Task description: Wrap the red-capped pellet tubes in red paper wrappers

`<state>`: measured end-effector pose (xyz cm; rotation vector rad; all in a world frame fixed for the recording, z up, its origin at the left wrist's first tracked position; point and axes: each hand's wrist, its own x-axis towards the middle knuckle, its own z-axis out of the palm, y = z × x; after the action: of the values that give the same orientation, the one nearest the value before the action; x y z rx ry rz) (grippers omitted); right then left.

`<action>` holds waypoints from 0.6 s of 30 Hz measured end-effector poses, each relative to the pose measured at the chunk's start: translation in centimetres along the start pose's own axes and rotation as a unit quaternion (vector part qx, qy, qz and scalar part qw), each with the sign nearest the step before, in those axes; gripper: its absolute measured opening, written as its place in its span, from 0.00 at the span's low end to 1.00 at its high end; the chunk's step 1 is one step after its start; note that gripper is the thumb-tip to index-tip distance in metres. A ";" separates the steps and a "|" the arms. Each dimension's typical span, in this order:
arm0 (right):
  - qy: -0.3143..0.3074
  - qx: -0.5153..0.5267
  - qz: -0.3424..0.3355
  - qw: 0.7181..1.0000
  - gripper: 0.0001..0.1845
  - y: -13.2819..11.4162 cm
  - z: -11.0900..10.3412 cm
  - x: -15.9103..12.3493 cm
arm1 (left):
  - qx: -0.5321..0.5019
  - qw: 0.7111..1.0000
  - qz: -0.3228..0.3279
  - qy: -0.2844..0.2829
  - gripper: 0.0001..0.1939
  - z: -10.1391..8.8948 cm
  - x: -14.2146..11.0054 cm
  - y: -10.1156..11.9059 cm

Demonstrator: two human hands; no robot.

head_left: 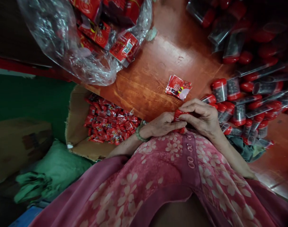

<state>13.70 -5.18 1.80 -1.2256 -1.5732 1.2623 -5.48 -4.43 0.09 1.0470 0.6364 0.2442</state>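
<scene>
Close to my body, at the table's edge, both hands meet around a small red container [179, 115], mostly hidden by the fingers. My left hand [161, 124] is closed around it from the left. From the other side, my right hand [202, 117] pinches its upper part between thumb and fingers. Just beyond the hands lies a small stack of printed red labels [179, 87]. To the right of my right hand is a heap of clear plastic tubes with red caps [239, 114].
A clear plastic bag [96, 71] with bundles of red printed cards sits at the upper left of the orange-brown table [139, 78]. Below the table's left edge, an open cardboard box [75, 110] holds many red-wrapped pieces [111, 123]. A green sack [57, 167] lies beside it.
</scene>
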 end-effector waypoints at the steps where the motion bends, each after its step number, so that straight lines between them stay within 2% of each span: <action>1: 0.001 0.006 -0.002 1.000 0.03 0.0 0.0 -0.1 | 0.003 1.000 0.000 0.000 0.29 0.0 0.0 0.0; 8: 0.027 0.037 0.010 0.999 0.06 -0.1 0.2 -0.4 | -0.011 1.000 0.001 -0.016 0.28 -0.1 0.1 0.2; 14: 0.035 0.010 -0.008 0.999 0.06 -0.3 0.3 -0.1 | 0.013 0.999 0.020 0.032 0.31 0.0 0.1 0.4; 18: 0.006 0.007 -0.022 1.000 0.05 -0.5 -0.1 0.0 | 0.020 0.999 0.031 0.033 0.30 -0.2 -0.2 0.6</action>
<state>13.65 -5.21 2.33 -1.1815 -1.5733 1.2336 -5.65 -4.11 0.58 1.1010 0.6712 0.3224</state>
